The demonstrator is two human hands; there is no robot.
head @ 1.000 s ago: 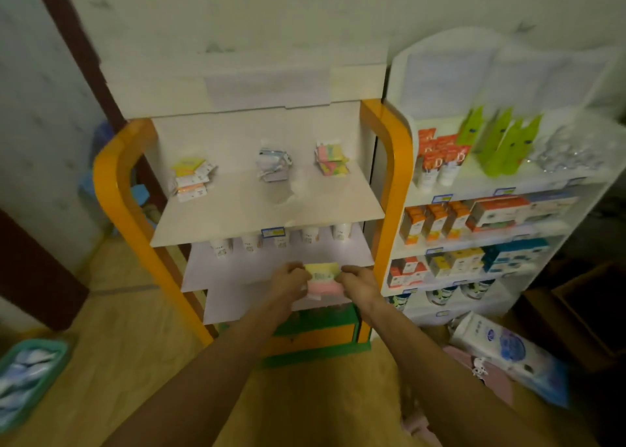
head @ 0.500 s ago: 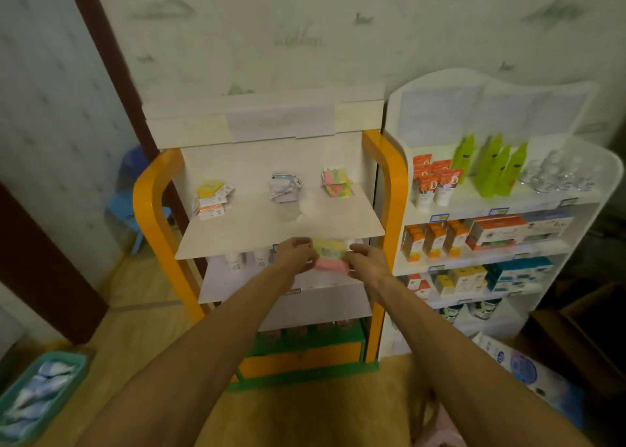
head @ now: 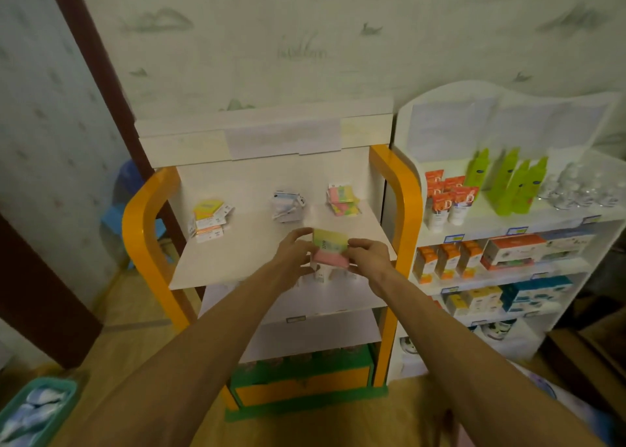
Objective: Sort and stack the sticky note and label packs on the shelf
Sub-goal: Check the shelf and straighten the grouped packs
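Sticky note pack (head: 329,250) — yellow over pink — sits pinched between the left hand (head: 294,253) and right hand (head: 367,256), just above the shelf (head: 244,253) front edge, likely steadied for stacking on the matching pile (head: 342,198) beyond the right hand.

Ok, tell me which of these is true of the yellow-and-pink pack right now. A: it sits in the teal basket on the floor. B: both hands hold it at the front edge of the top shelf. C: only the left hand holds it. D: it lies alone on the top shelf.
B: the left hand and right hand grip the yellow-and-pink pack from either side at the front edge of the top shelf.
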